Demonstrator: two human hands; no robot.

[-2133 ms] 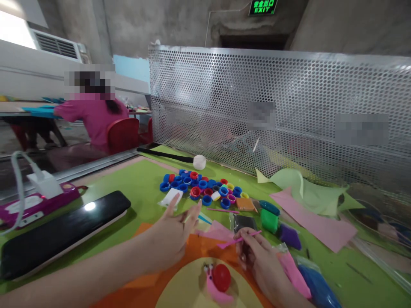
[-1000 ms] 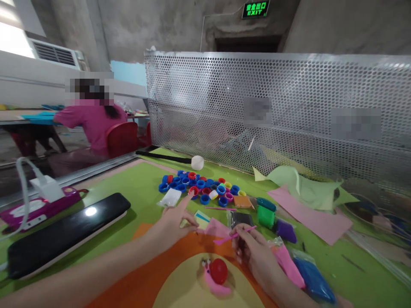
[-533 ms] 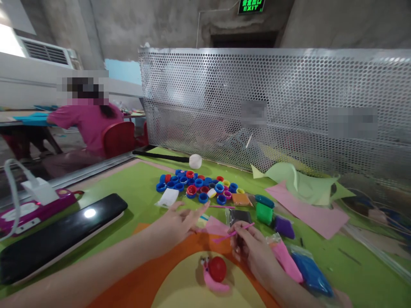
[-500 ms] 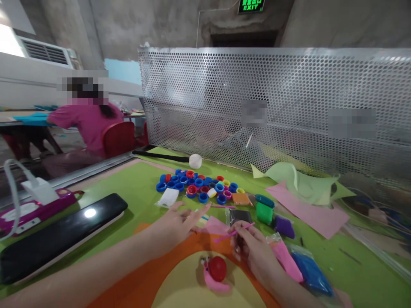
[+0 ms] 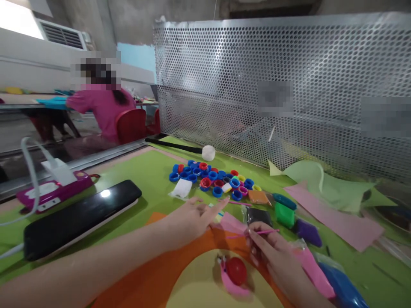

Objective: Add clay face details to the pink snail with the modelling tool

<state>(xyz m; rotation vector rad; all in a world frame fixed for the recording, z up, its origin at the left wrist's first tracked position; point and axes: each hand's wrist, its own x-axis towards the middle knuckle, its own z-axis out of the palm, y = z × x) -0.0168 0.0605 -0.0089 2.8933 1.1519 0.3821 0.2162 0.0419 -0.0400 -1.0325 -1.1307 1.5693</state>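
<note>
My right hand (image 5: 269, 246) pinches a thin pink stick (image 5: 269, 232) between thumb and fingertips, with the stick lying almost level. My left hand (image 5: 195, 218) hovers over the paper's upper edge, index finger stretched out and the other fingers loosely bent, nothing visible in it. Just beyond that fingertip lies a second pink stick (image 5: 239, 202). Below the hands, a pink clay snail (image 5: 229, 284) with a red ball shell (image 5: 236, 270) rests on a pale yellow round (image 5: 199, 282) on orange paper (image 5: 138, 265). A piece of pink paper (image 5: 231, 222) lies between the hands.
Several bottle caps (image 5: 212, 175) are clustered behind my hands. Clay packets, including a purple one (image 5: 308, 232) and a blue one (image 5: 342, 282), lie at right. A black phone-like device (image 5: 86, 218) and purple power strip (image 5: 58, 190) sit left. A perforated metal screen (image 5: 276, 64) stands behind.
The view has tilted down and turned left, so everything sits further right. The stick in my right hand has become more level. My left hand keeps nearly the same place over the table.
</note>
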